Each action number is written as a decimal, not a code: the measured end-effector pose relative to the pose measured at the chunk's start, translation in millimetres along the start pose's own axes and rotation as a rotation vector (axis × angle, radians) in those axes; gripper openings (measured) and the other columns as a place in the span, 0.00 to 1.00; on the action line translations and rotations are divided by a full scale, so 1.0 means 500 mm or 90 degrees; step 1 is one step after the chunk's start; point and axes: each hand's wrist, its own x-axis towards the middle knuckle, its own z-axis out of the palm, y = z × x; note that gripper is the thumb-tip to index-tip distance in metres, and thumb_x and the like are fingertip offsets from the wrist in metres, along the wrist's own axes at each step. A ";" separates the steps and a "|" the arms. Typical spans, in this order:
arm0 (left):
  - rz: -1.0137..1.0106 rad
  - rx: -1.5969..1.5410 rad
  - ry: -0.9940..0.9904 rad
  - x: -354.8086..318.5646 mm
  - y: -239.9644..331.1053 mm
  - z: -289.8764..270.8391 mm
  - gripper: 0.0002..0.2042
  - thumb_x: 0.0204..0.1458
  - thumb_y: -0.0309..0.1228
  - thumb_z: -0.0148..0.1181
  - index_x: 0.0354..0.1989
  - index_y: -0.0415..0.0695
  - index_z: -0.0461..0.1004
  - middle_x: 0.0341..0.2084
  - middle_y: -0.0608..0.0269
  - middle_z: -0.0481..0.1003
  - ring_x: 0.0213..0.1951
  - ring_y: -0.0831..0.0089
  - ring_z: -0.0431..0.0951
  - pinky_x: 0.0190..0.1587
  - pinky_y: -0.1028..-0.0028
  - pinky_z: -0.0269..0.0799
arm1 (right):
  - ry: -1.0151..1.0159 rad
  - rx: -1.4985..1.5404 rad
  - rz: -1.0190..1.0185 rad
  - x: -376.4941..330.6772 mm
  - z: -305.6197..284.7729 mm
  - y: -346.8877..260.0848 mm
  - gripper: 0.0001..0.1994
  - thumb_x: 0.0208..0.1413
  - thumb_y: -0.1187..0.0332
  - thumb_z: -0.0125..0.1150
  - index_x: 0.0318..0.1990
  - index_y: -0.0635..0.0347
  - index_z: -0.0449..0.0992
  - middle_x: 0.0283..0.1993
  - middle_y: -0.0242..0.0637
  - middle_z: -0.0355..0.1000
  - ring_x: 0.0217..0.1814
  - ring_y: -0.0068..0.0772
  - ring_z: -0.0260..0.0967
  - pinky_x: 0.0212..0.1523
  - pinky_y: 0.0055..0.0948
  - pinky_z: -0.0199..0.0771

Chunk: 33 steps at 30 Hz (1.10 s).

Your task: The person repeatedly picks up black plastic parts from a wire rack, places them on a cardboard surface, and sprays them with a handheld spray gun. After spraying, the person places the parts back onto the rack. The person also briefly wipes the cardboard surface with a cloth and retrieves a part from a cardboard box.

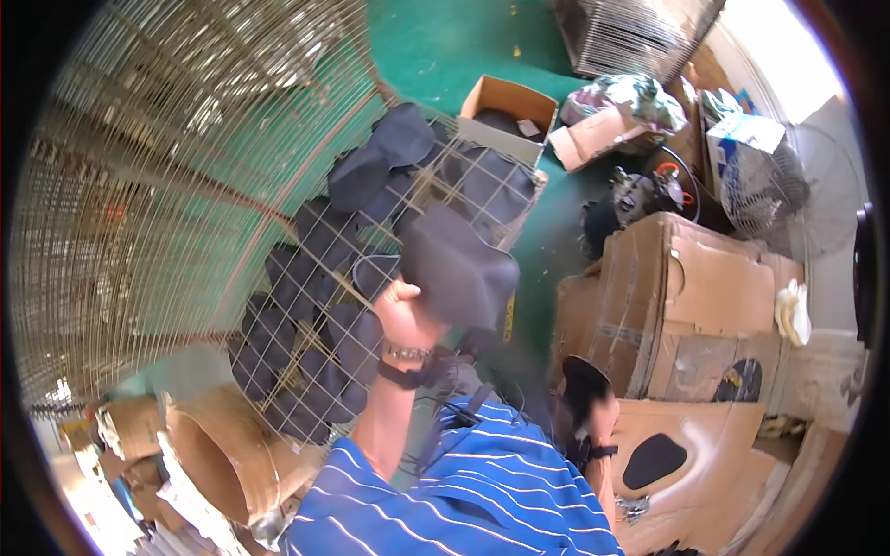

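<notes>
My left hand (pixel 406 317) grips the edge of a dark grey moulded piece (pixel 459 269), shaped like a bicycle saddle, with thumb on top. It is held above a wire rack (pixel 320 357) on which several similar dark pieces (pixel 324 232) lie side by side. To the right, my right hand (pixel 604 422) is partly blurred and closed on a thin dark rounded piece (pixel 584 382), seen at a slant. Beside that hand, a cardboard sheet (pixel 714 463) bears a flat black rounded shape (pixel 654 461) with a whitish haze around it.
Tall stacked wire racks (pixel 176 213) fill the left side. Below them stand torn cardboard boxes (pixel 222 454). An open carton (pixel 508 134) sits beyond the rack. At right are a large cardboard box (pixel 663 296), a machine with a hose (pixel 640 195) and a fan (pixel 765 185).
</notes>
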 end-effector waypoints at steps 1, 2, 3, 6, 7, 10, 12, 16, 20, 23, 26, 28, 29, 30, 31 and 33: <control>0.062 0.020 0.054 0.027 0.023 -0.028 0.22 0.42 0.27 0.49 0.48 0.37 0.77 0.51 0.52 0.79 0.53 0.53 0.78 0.58 0.52 0.73 | -0.016 -0.004 0.030 -0.010 -0.010 0.032 0.13 0.58 0.74 0.50 0.45 0.65 0.80 0.33 0.35 0.80 0.34 0.26 0.71 0.37 0.32 0.71; 0.084 0.009 0.090 0.056 0.056 -0.060 0.21 0.41 0.27 0.50 0.47 0.37 0.77 0.50 0.53 0.79 0.52 0.53 0.79 0.57 0.52 0.74 | -0.033 -0.026 0.054 -0.019 -0.016 0.053 0.14 0.56 0.74 0.51 0.46 0.65 0.80 0.34 0.36 0.80 0.35 0.26 0.72 0.38 0.32 0.71; 0.091 -0.001 0.116 0.097 0.085 -0.083 0.20 0.41 0.27 0.51 0.45 0.38 0.77 0.48 0.54 0.79 0.51 0.53 0.79 0.56 0.52 0.75 | 0.008 0.040 0.068 -0.042 -0.014 0.055 0.12 0.54 0.74 0.54 0.41 0.66 0.81 0.27 0.27 0.72 0.29 0.21 0.62 0.30 0.30 0.63; 0.216 0.017 0.229 0.166 0.212 -0.174 0.20 0.38 0.26 0.53 0.44 0.39 0.76 0.45 0.56 0.79 0.48 0.54 0.80 0.55 0.52 0.76 | -0.057 -0.021 0.095 -0.036 -0.023 0.039 0.13 0.51 0.74 0.55 0.42 0.67 0.82 0.30 0.29 0.76 0.31 0.24 0.66 0.33 0.31 0.67; 0.240 0.023 0.238 0.203 0.260 -0.221 0.21 0.37 0.26 0.53 0.45 0.40 0.76 0.45 0.57 0.79 0.48 0.55 0.79 0.55 0.52 0.75 | -0.058 -0.003 0.091 -0.038 -0.020 0.044 0.13 0.51 0.74 0.56 0.41 0.68 0.82 0.30 0.30 0.77 0.31 0.25 0.67 0.33 0.31 0.68; 0.294 0.008 0.270 0.297 0.403 -0.314 0.18 0.36 0.25 0.52 0.41 0.39 0.76 0.42 0.56 0.80 0.46 0.53 0.80 0.54 0.51 0.77 | -0.086 -0.022 0.138 -0.030 -0.016 0.020 0.12 0.50 0.74 0.57 0.40 0.69 0.82 0.31 0.32 0.78 0.33 0.27 0.70 0.36 0.32 0.70; 0.328 -0.007 0.261 0.340 0.482 -0.355 0.18 0.37 0.25 0.52 0.40 0.38 0.76 0.42 0.55 0.80 0.46 0.52 0.80 0.54 0.51 0.77 | -0.093 -0.044 0.155 -0.028 -0.019 -0.001 0.11 0.49 0.74 0.58 0.39 0.69 0.82 0.30 0.33 0.78 0.33 0.28 0.71 0.36 0.32 0.71; 0.405 -0.057 0.229 0.379 0.589 -0.502 0.21 0.37 0.24 0.52 0.44 0.37 0.77 0.45 0.54 0.80 0.49 0.50 0.80 0.58 0.49 0.75 | -0.102 -0.083 0.140 -0.024 -0.013 -0.016 0.09 0.50 0.73 0.59 0.35 0.69 0.81 0.26 0.31 0.75 0.29 0.26 0.68 0.32 0.33 0.67; 0.389 0.003 0.451 0.356 0.586 -0.693 0.20 0.47 0.27 0.53 0.51 0.36 0.74 0.49 0.51 0.78 0.52 0.50 0.79 0.56 0.41 0.74 | -0.124 -0.119 0.150 -0.024 -0.015 -0.040 0.06 0.50 0.72 0.58 0.29 0.67 0.77 0.23 0.27 0.69 0.26 0.22 0.63 0.27 0.31 0.62; 0.312 0.187 0.773 0.362 0.524 -0.749 0.21 0.53 0.28 0.66 0.55 0.38 0.69 0.56 0.48 0.70 0.50 0.48 0.76 0.44 0.43 0.83 | -0.096 -0.143 0.146 -0.039 -0.017 -0.043 0.07 0.49 0.71 0.58 0.25 0.66 0.75 0.21 0.26 0.67 0.24 0.22 0.62 0.26 0.31 0.60; 0.509 0.585 0.972 0.307 0.519 -0.849 0.31 0.48 0.34 0.75 0.60 0.50 0.66 0.54 0.48 0.69 0.49 0.50 0.77 0.47 0.52 0.78 | -0.118 -0.174 0.099 -0.009 -0.012 -0.032 0.08 0.49 0.70 0.59 0.24 0.67 0.74 0.19 0.27 0.67 0.22 0.23 0.62 0.24 0.33 0.59; 0.389 0.765 1.017 0.345 0.439 -0.773 0.33 0.47 0.35 0.75 0.62 0.51 0.65 0.56 0.48 0.67 0.51 0.51 0.75 0.51 0.55 0.75 | -0.091 -0.178 0.124 -0.042 -0.019 -0.056 0.09 0.50 0.69 0.59 0.25 0.67 0.75 0.20 0.26 0.66 0.22 0.22 0.61 0.24 0.33 0.59; 0.337 0.869 1.017 0.372 0.404 -0.705 0.34 0.47 0.35 0.75 0.63 0.52 0.64 0.57 0.47 0.66 0.53 0.51 0.75 0.52 0.56 0.73 | -0.072 -0.167 0.143 -0.066 -0.015 -0.074 0.09 0.50 0.68 0.59 0.25 0.67 0.75 0.20 0.26 0.66 0.23 0.22 0.61 0.24 0.33 0.59; 0.396 0.899 1.045 0.366 0.399 -0.694 0.35 0.47 0.36 0.75 0.62 0.48 0.64 0.55 0.47 0.66 0.56 0.51 0.71 0.58 0.54 0.69 | -0.083 -0.139 0.121 -0.055 -0.011 -0.091 0.10 0.51 0.68 0.59 0.26 0.66 0.75 0.20 0.26 0.66 0.23 0.21 0.61 0.24 0.32 0.59; 0.490 1.069 1.059 0.348 0.409 -0.702 0.37 0.44 0.34 0.74 0.63 0.41 0.62 0.55 0.47 0.67 0.58 0.50 0.68 0.60 0.55 0.66 | -0.091 -0.109 0.102 -0.044 -0.006 -0.106 0.10 0.51 0.67 0.59 0.26 0.66 0.75 0.20 0.25 0.66 0.23 0.21 0.60 0.24 0.32 0.59; 0.676 1.197 0.906 0.343 0.365 -0.665 0.31 0.44 0.34 0.65 0.59 0.36 0.69 0.54 0.44 0.73 0.56 0.46 0.70 0.62 0.55 0.66 | -0.061 -0.072 0.090 -0.036 -0.014 -0.138 0.09 0.53 0.66 0.60 0.30 0.64 0.76 0.23 0.21 0.64 0.26 0.18 0.58 0.25 0.29 0.58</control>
